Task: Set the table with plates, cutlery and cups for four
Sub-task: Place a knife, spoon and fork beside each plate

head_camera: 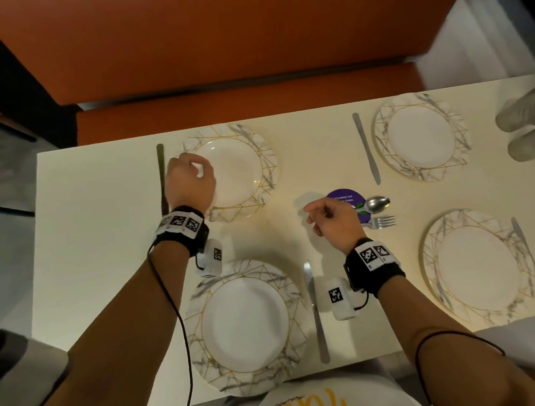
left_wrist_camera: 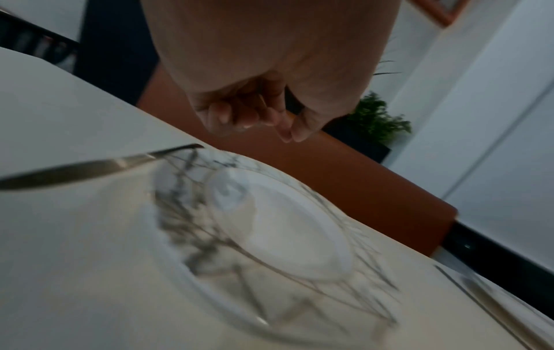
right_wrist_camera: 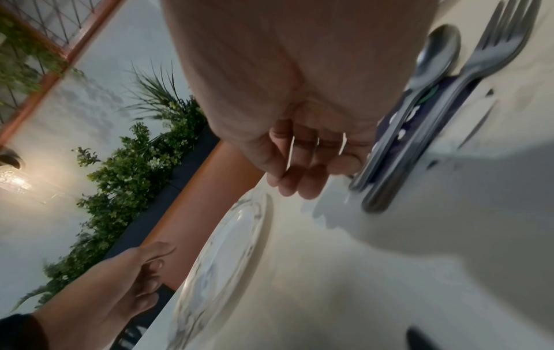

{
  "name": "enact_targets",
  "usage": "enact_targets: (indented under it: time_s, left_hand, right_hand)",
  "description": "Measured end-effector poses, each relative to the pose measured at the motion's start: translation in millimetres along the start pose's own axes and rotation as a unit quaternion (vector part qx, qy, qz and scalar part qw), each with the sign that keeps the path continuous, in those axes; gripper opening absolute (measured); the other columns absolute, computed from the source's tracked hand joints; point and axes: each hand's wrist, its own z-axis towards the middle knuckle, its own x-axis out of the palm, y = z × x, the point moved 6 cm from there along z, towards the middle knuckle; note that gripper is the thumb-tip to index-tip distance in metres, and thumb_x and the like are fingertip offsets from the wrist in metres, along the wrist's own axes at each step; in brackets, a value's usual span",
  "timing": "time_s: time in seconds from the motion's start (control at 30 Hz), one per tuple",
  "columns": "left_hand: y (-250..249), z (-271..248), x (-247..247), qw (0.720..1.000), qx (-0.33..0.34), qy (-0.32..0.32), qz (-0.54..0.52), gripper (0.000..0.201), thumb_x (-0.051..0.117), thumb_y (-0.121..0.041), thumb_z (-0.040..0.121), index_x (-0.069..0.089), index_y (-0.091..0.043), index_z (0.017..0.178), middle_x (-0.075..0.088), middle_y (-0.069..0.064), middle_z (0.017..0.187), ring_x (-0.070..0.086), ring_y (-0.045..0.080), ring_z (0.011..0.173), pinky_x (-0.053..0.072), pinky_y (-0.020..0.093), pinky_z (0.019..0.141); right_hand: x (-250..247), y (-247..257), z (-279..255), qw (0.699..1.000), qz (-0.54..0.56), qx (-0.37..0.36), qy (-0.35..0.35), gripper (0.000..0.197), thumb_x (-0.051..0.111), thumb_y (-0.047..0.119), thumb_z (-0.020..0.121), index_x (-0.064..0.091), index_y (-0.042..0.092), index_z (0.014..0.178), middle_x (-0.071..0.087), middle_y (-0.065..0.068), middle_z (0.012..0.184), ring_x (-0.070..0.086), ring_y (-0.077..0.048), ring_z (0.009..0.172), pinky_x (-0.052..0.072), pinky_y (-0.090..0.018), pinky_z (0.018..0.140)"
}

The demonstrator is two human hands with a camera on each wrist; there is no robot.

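Your right hand (head_camera: pixel 331 221) hung loosely curled, empty, beside the fork (head_camera: pixel 379 222) and spoon (head_camera: pixel 375 204). Left hand (head_camera: pixel 189 183) seemed empty too. Stiff, slick steel; pinch mid-handle.

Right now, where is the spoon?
In the head view the spoon lies mid-table on a purple coaster, beside the fork, just right of the right hand.

- Warm, dim indoor light; a glowing lamp (right_wrist_camera: pixel 13 182) shows far left in the right wrist view.
- Soft shadows fall on the table (head_camera: pixel 103 247).
- Both wrist views are motion-blurred; the plate (left_wrist_camera: pixel 255 236) smears.
- Head view edges bend.
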Motion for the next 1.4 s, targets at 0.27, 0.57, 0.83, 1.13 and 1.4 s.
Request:
enact_targets:
  time_s: [0.27,0.57,0.83,1.13,1.4]
  left_hand:
    - [-97.8,-90.3,108.9,0.977,0.141,0.155,-0.037,0.006,0.067,-0.024,0.093,0.069,-0.018,0.093,0.066,-0.002,0.084,0.060,0.017,0.078,0.054,0.035,0.070]
    - [-139.3,-158.1,202.8,0.937,0.136,0.318,0.055,0.020,0.070,-0.030,0.094,0.076,-0.021,0.111,0.069,0.002,0.106,0.061,0.024,0.102,0.051,0.041,0.092]
    - [-153.7,-164.7,210.2,0.933,0.084,0.339,0.087,0.028,0.060,-0.037,0.100,0.075,-0.027,0.121,0.073,0.000,0.120,0.063,0.023,0.112,0.050,0.045,0.103]
    - [-181.0,-167.5,183.9,0.935,-0.086,0.298,-0.171,0.018,0.057,-0.008,0.103,0.073,-0.002,0.107,0.066,-0.004,0.072,0.061,0.008,0.061,0.050,0.020,0.058]
    - [-175.3,-206.0,162.7,0.882,-0.204,0.202,-0.372,0.021,0.061,-0.009,0.103,0.071,0.005,0.114,0.076,0.016,0.091,0.073,0.027,0.073,0.060,0.030,0.064]
  right_hand:
    - [-113.3,-33.0,26.6,0.958,-0.219,-0.003,-0.184,0.025,0.067,0.013,0.088,0.066,0.015,0.113,0.062,-0.011,0.108,0.059,-0.027,0.099,0.051,-0.035,0.084]
    - [-146.6,-61.6,45.9,0.925,-0.361,0.093,-0.077,0.026,0.065,0.028,0.091,0.069,0.020,0.116,0.069,-0.008,0.119,0.060,-0.032,0.114,0.046,-0.044,0.101]
    - [-156.7,-48.1,52.9,0.967,-0.253,-0.008,-0.036,0.012,0.065,0.021,0.095,0.073,0.015,0.100,0.068,-0.001,0.094,0.061,-0.021,0.089,0.042,-0.026,0.076]
    - [-177.7,15.3,50.1,0.985,-0.111,-0.117,-0.063,0.017,0.070,0.019,0.093,0.071,0.010,0.108,0.066,0.005,0.091,0.060,-0.012,0.084,0.049,-0.024,0.080]
    - [-134.4,7.5,30.3,0.999,-0.021,-0.041,0.002,0.020,0.080,0.033,0.082,0.069,0.020,0.091,0.074,0.002,0.083,0.073,-0.020,0.080,0.063,-0.042,0.078]
